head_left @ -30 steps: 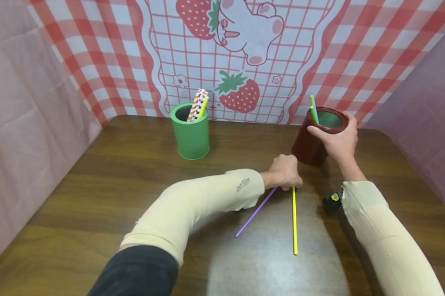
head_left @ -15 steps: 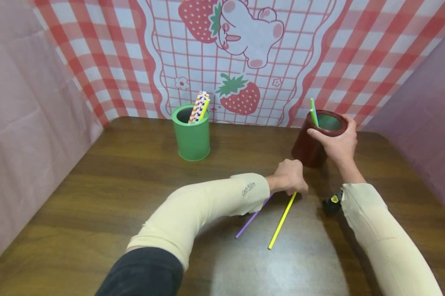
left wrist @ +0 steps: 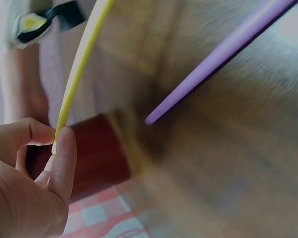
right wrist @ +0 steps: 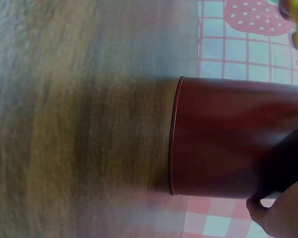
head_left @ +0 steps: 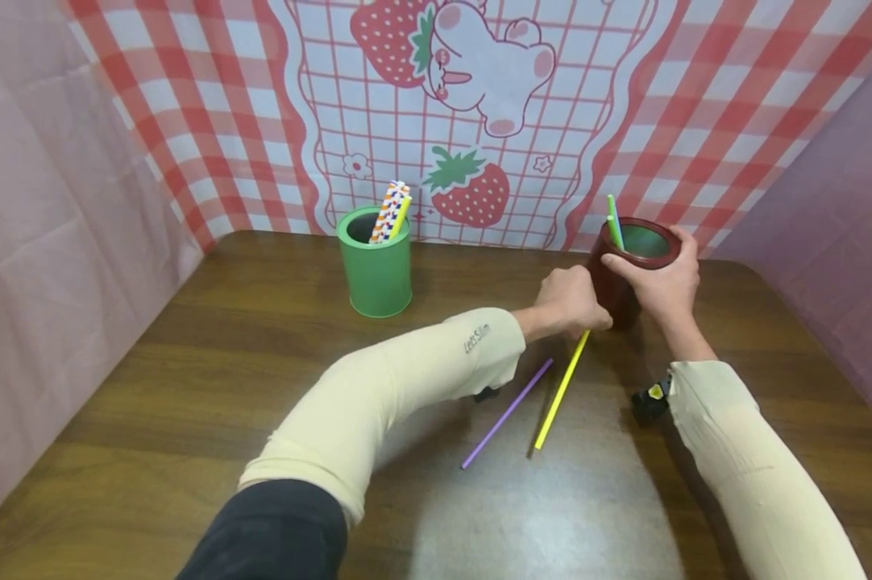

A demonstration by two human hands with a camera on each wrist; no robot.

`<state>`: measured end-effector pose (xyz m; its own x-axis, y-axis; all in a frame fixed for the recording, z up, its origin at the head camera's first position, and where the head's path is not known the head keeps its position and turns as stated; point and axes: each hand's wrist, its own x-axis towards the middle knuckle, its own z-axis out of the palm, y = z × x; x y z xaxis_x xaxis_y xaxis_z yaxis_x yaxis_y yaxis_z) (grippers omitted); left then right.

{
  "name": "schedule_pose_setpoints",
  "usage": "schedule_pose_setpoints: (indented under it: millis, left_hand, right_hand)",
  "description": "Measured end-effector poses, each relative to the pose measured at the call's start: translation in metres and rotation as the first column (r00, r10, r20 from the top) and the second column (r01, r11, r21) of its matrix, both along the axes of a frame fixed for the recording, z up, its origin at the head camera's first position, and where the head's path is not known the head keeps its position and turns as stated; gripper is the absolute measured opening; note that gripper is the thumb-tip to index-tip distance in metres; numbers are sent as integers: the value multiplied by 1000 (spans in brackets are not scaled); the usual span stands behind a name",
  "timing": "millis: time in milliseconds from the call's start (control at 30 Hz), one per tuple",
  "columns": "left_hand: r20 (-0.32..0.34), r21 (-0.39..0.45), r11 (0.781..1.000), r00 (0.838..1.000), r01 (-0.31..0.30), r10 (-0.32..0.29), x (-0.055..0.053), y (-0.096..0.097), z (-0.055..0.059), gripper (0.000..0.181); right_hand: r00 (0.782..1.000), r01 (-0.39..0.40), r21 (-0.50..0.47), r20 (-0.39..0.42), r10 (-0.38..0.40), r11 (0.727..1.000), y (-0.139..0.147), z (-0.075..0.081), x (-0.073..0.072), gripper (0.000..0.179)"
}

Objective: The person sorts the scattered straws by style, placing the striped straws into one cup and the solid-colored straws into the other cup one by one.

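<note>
My left hand pinches a yellow straw near its far end. In the left wrist view, thumb and fingers meet on that yellow straw. The straw slants down towards me, with its near end close above the table. A purple straw lies on the table beside it. My right hand grips a dark red can near the rim, thumb on the near side. Green and blue straws stand in this can. The right wrist view shows the can's side; most of the right hand falls outside it.
A green can stands at the back left, holding patterned straws and a yellow one. The brown wooden table ends at a red-and-white checked cloth behind, with pink cloth at the sides.
My left hand first swung the yellow straw's near end leftward, then raised it and moved towards the red can. The purple straw's far end came into sight. My right hand stayed put.
</note>
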<state>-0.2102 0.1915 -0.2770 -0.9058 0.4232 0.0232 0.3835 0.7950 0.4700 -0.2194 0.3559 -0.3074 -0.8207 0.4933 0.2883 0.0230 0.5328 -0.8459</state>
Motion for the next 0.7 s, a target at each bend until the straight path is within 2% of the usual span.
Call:
schedule_pose_setpoints:
  millis: [200, 367, 467, 600, 700]
  left_hand:
    - [-41, 135, 991, 999, -24, 30, -10, -8, 21, 27]
    - [-63, 264, 961, 993, -76, 96, -18, -13, 35, 23]
    - [-62, 346, 931, 987, -115, 145, -23, -16, 45, 21]
    - [-68, 457, 880, 981, -131, 181, -31, -21, 61, 15]
    - [-61, 542, 828, 977, -140, 205, -35, -26, 72, 12]
  right_hand:
    - [1000, 17, 5, -5, -17, 1000, -1, 0, -1, 97]
    - [1000, 22, 23, -16, -22, 999, 0, -3, -2, 97]
    - [1000, 21, 22, -13, -21, 1000, 0, -3, -2, 98]
    - [1000, 23, 16, -2, -23, 1000, 1, -2, -3, 98]
    - [1000, 26, 6, -2, -26, 1000, 0, -2, -3, 98]
